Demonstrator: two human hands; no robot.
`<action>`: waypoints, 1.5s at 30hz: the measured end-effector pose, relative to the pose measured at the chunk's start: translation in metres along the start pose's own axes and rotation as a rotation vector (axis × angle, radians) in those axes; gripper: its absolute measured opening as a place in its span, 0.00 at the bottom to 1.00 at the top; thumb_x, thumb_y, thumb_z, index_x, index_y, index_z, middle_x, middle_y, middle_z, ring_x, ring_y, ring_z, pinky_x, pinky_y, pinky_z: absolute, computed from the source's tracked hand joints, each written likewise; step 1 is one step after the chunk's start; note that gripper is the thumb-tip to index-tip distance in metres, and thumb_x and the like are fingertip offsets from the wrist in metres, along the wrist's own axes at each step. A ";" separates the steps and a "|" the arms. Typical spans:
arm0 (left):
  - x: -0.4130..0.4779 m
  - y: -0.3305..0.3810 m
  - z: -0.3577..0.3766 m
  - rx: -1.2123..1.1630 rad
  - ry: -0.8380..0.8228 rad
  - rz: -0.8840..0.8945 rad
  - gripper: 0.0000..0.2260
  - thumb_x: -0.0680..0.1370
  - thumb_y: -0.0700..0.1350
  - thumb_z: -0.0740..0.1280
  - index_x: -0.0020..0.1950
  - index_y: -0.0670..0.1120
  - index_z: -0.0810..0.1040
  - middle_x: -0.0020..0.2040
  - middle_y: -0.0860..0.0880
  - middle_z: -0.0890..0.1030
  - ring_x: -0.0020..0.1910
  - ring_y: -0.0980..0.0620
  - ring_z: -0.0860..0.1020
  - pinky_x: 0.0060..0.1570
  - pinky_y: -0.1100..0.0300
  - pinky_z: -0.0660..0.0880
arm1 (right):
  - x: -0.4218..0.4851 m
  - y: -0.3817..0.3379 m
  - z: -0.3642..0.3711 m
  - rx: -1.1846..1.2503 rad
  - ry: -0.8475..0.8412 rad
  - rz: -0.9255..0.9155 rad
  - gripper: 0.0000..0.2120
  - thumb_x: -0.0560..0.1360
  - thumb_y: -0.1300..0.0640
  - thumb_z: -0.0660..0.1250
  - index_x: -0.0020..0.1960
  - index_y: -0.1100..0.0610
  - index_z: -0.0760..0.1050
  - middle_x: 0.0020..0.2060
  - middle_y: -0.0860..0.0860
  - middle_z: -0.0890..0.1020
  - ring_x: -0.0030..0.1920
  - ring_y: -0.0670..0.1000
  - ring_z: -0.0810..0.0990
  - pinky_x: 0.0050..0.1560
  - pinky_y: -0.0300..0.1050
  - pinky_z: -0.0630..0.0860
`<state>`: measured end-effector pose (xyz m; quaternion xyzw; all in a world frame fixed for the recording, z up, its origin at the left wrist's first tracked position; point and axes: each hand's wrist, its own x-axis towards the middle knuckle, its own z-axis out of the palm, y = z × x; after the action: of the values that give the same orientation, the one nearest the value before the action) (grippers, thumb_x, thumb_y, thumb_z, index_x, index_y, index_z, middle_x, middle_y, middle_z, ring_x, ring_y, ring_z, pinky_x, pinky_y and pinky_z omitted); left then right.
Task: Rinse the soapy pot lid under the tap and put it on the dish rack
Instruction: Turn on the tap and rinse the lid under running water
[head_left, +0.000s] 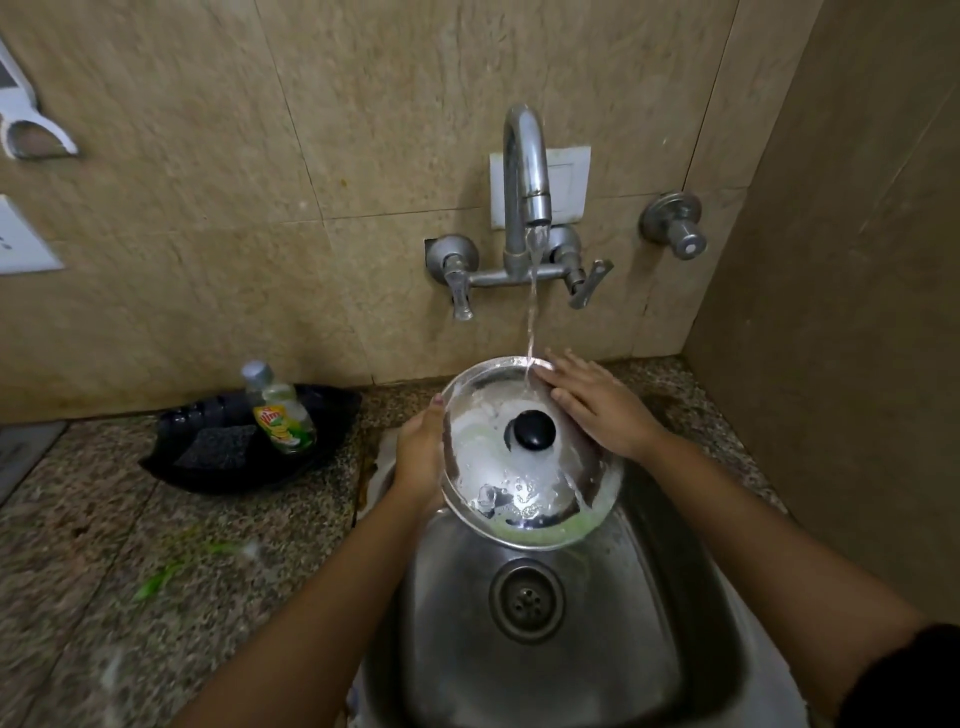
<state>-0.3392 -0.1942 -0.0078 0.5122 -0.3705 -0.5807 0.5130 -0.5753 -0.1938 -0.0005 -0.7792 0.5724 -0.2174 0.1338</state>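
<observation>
A round steel pot lid (524, 488) with a black knob is held tilted over the steel sink (613, 639). White foam and greenish soap cling to its top and lower rim. Water runs from the chrome tap (525, 171) onto the lid's far edge. My left hand (420, 452) grips the lid's left rim from beneath, thumb on the edge. My right hand (597, 402) lies flat with fingers spread on the lid's upper right surface, beside the stream. No dish rack is in view.
A black tray (228, 467) on the granite counter at left holds a dish soap bottle (280, 410) and a dark scrub pad (215, 444). A spare valve (675, 223) juts from the tiled wall at right. A side wall closes off the right.
</observation>
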 end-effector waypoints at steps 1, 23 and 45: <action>-0.002 0.001 0.003 0.024 -0.024 0.014 0.15 0.80 0.51 0.63 0.46 0.40 0.79 0.42 0.38 0.78 0.41 0.44 0.76 0.46 0.49 0.74 | 0.006 -0.010 0.000 0.087 -0.015 -0.021 0.20 0.82 0.48 0.55 0.73 0.45 0.65 0.76 0.46 0.59 0.77 0.48 0.51 0.76 0.57 0.50; -0.004 0.015 0.004 0.434 -0.004 0.054 0.17 0.80 0.53 0.60 0.41 0.44 0.80 0.36 0.46 0.80 0.38 0.49 0.79 0.40 0.61 0.76 | 0.066 -0.056 -0.005 0.212 -0.195 0.028 0.13 0.75 0.44 0.67 0.50 0.52 0.83 0.43 0.49 0.85 0.45 0.48 0.81 0.49 0.46 0.75; -0.008 -0.013 -0.009 0.025 0.496 -0.235 0.17 0.82 0.50 0.57 0.56 0.38 0.78 0.45 0.38 0.80 0.43 0.44 0.80 0.40 0.65 0.75 | -0.068 -0.043 0.066 -0.114 -0.019 -0.447 0.20 0.82 0.54 0.56 0.73 0.54 0.66 0.73 0.48 0.67 0.75 0.45 0.60 0.74 0.46 0.60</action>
<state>-0.3335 -0.1832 -0.0198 0.6845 -0.1785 -0.4886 0.5108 -0.5239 -0.1183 -0.0509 -0.8950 0.3956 -0.2014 0.0435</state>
